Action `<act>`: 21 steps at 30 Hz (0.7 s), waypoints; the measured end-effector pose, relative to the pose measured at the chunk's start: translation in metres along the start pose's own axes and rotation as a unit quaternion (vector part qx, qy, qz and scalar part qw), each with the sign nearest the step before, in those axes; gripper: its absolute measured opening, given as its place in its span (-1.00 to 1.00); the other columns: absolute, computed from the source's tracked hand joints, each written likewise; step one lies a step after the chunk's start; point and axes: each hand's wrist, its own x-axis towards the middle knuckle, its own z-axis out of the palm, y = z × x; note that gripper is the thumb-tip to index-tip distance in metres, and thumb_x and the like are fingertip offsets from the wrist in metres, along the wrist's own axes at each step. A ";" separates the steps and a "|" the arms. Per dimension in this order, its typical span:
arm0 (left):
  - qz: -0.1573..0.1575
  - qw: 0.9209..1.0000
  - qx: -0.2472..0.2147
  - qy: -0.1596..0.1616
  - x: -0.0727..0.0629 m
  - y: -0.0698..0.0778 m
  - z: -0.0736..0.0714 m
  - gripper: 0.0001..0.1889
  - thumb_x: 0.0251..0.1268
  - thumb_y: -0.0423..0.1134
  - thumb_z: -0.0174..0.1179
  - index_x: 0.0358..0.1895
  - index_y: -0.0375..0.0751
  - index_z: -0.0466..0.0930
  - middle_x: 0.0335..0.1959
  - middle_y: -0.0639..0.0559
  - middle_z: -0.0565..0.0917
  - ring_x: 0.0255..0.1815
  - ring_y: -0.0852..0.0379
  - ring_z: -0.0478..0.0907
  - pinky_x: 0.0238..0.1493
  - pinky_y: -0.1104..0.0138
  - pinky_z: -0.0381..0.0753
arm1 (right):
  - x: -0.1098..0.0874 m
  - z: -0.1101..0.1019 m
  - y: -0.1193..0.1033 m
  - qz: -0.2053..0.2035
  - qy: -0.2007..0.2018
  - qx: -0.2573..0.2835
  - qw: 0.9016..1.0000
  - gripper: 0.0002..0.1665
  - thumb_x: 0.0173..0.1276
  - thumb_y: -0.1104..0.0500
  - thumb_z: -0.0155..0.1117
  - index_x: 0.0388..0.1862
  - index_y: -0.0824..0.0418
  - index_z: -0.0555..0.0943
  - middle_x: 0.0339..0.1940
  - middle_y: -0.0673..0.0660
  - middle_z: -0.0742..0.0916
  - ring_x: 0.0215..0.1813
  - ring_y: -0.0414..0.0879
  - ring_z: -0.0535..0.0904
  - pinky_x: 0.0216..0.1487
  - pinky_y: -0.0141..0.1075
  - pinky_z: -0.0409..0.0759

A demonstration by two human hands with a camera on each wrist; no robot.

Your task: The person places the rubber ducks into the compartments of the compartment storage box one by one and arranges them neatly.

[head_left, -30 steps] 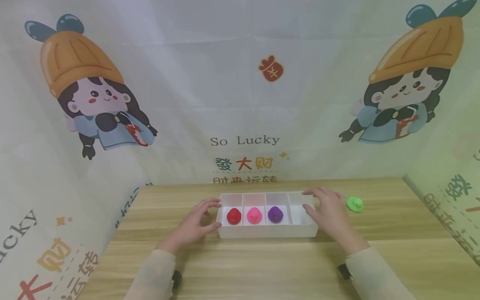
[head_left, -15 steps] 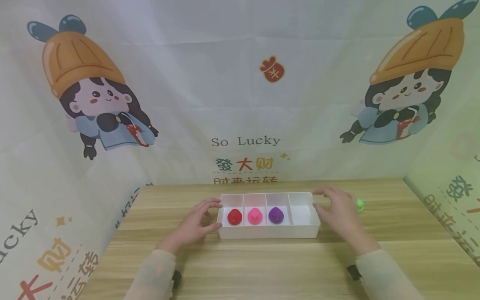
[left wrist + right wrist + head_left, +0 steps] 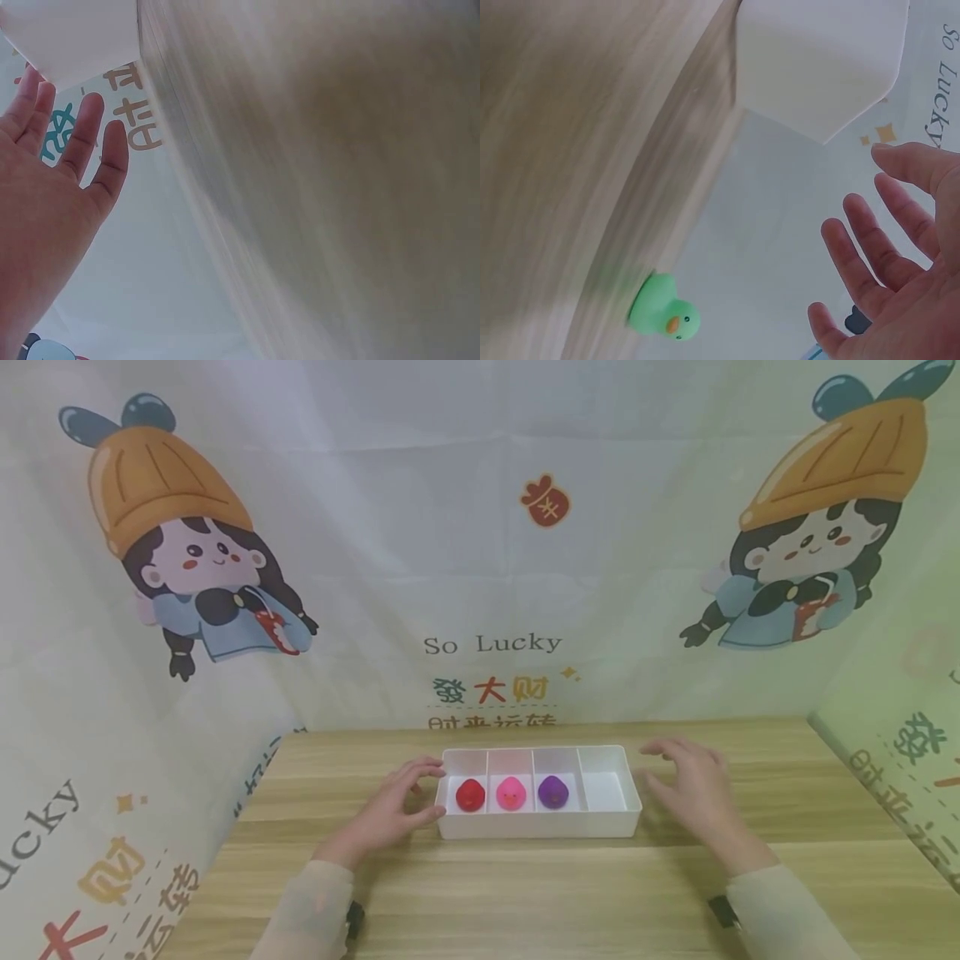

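A white box (image 3: 538,825) with several compartments stands on the table. From the left, it holds a red rubber duck (image 3: 470,795), a pink rubber duck (image 3: 512,793) and a purple rubber duck (image 3: 553,792), one to a compartment; the rightmost compartment has no duck. My left hand (image 3: 390,806) rests with extended fingers at the box's left end. Just off the right end, apart from it, is my right hand (image 3: 697,785), fingers spread and holding nothing. A green rubber duck (image 3: 662,309) sits on the table in the right wrist view; in the head view my right hand hides it.
The wooden table (image 3: 525,902) reaches back to a white printed cloth (image 3: 360,568) that hangs behind and along both sides. Dark straps (image 3: 723,912) show at my sleeves.
My right hand has moved right, from over the box's right end to beyond it, and now covers the green duck in the head view. My left hand stays nearly still.
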 end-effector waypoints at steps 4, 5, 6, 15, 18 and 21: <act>0.000 1.000 0.002 0.001 0.000 -0.002 0.001 -0.43 0.38 -0.09 0.37 0.41 0.02 0.44 0.60 0.02 0.30 0.29 -0.17 0.47 0.30 -0.14 0.54 | -0.003 -0.002 0.004 0.006 -0.003 -0.004 1.000 -0.61 0.26 0.27 0.46 0.08 0.21 0.69 0.15 0.32 0.75 0.09 0.25 0.65 0.29 0.38 0.23; 0.000 1.000 0.002 0.002 0.000 -0.002 0.001 -0.43 0.38 -0.09 0.37 0.41 0.02 0.44 0.60 0.03 0.30 0.29 -0.17 0.47 0.30 -0.14 0.54 | -0.003 -0.002 0.005 0.006 -0.002 -0.007 1.000 -0.61 0.26 0.27 0.46 0.08 0.21 0.69 0.15 0.32 0.75 0.09 0.25 0.66 0.28 0.39 0.24; 0.001 1.000 0.000 0.002 0.000 -0.002 0.001 -0.43 0.38 -0.09 0.37 0.40 0.02 0.44 0.60 0.03 0.30 0.29 -0.17 0.47 0.30 -0.14 0.54 | -0.004 -0.002 0.007 0.005 -0.002 -0.009 1.000 -0.61 0.26 0.27 0.46 0.08 0.21 0.69 0.15 0.33 0.74 0.09 0.26 0.66 0.27 0.38 0.24; 0.005 1.000 0.002 0.001 0.000 -0.002 0.001 -0.44 0.38 -0.09 0.37 0.39 0.01 0.44 0.60 0.01 0.30 0.28 -0.17 0.48 0.29 -0.15 0.55 | -0.006 -0.009 0.019 0.019 -0.014 -0.025 0.999 -0.60 0.29 0.25 0.44 0.11 0.22 0.67 0.19 0.38 0.71 0.14 0.32 0.63 0.29 0.47 0.21; 0.004 1.000 0.001 0.000 0.000 -0.003 0.002 -0.44 0.38 -0.08 0.37 0.39 0.02 0.44 0.60 -0.01 0.29 0.28 -0.18 0.48 0.29 -0.15 0.55 | -0.006 -0.012 0.022 0.028 -0.021 -0.027 0.999 -0.60 0.30 0.23 0.43 0.13 0.22 0.66 0.21 0.39 0.70 0.16 0.33 0.62 0.31 0.48 0.19; 0.003 1.000 0.001 0.001 0.001 -0.003 0.002 -0.44 0.38 -0.08 0.37 0.39 0.03 0.44 0.60 -0.01 0.29 0.28 -0.17 0.48 0.29 -0.15 0.55 | -0.005 -0.014 0.025 0.032 -0.022 -0.031 0.999 -0.59 0.30 0.23 0.43 0.13 0.23 0.66 0.21 0.40 0.70 0.18 0.35 0.61 0.31 0.51 0.18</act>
